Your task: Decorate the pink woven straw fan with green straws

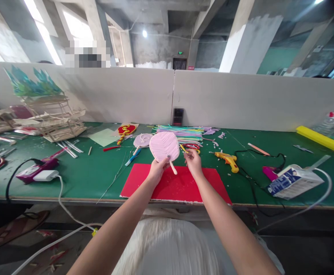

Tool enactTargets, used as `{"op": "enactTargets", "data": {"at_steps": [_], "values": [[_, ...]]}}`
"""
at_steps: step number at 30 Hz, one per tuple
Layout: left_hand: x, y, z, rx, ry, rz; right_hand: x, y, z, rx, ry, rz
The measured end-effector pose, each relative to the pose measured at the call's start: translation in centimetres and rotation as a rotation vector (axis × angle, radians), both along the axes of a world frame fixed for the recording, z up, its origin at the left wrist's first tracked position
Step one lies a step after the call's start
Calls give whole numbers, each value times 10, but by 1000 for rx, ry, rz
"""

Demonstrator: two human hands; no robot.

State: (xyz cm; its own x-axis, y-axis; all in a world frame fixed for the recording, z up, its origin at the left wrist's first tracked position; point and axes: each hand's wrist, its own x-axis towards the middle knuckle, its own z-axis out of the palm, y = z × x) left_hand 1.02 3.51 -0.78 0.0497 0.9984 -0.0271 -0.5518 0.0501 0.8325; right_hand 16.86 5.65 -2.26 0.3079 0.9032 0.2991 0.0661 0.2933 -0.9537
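My left hand (pixel 157 170) grips the lower edge of a small pink round fan (pixel 164 146) with a wooden handle, holding it up above a red mat (pixel 181 187). My right hand (pixel 193 162) hovers just right of the fan with its fingers pinched on a thin yellow piece (pixel 183 148). A second pink fan (pixel 143 140) lies flat on the green table (pixel 98 172) behind the held one. A bundle of pastel sticks (pixel 181 133) lies beyond both hands.
A yellow glue gun (pixel 227 158) with a black cord lies right of the mat, a milk carton (pixel 291 181) further right. A purple device and white plug (pixel 41 172) sit left. Wooden model boats (pixel 52 122) stand at the back left. White partitions close the far side.
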Motion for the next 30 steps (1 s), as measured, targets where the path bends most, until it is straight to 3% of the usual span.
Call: {"op": "enactTargets", "data": {"at_steps": [4,8,30], "values": [[0,0,0,4,-6,-5,-3,-4,8,-49,185,300],[-1,2,-2,-12,-30,-12,-9,-17,16,-123,200,554],[0,2,-5,21,-9,-15,-12,-12,8,-48,127,522]]}}
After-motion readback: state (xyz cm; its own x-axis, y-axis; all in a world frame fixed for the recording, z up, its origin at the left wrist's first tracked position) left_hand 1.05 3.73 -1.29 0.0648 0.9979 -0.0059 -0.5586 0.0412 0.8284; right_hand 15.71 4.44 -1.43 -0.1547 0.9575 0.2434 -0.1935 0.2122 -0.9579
